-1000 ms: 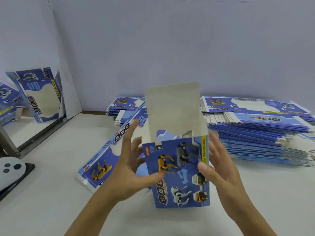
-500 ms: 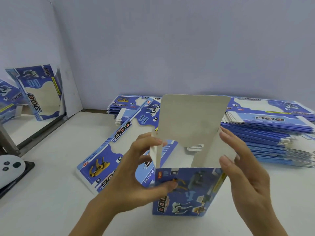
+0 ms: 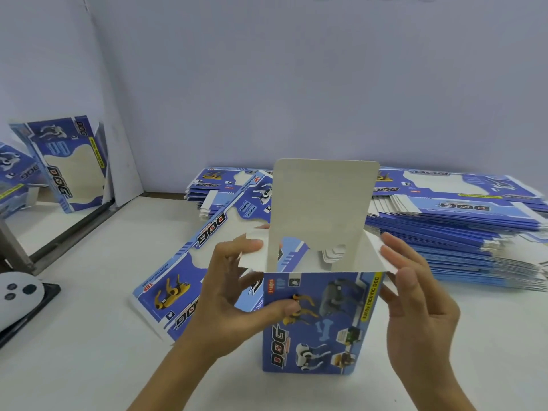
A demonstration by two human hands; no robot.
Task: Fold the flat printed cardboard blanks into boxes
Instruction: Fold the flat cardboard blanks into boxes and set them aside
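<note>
A blue printed dog box (image 3: pixel 320 324) stands upright on the white table (image 3: pixel 74 366), just in front of me. Its grey lid flap (image 3: pixel 323 203) sticks straight up at the back, and the top is open. My left hand (image 3: pixel 234 298) grips the box's upper left corner: the thumb presses the front face and the fingers curl over the white left side flap (image 3: pixel 252 256). My right hand (image 3: pixel 415 304) is at the upper right corner, its fairly straight fingers touching the right side flap (image 3: pixel 382 256).
A flat blank (image 3: pixel 189 280) lies on the table left of the box. Tall stacks of blanks (image 3: pixel 459 226) fill the back right, with a smaller stack (image 3: pixel 213 188) behind. Folded boxes (image 3: pixel 68 164) stand at far left. A white controller (image 3: pixel 17 295) sits at the left edge.
The box has turned square to me and stands on the table with its lid flap upright. Both hands have shifted up to the side flaps, which now splay outward.
</note>
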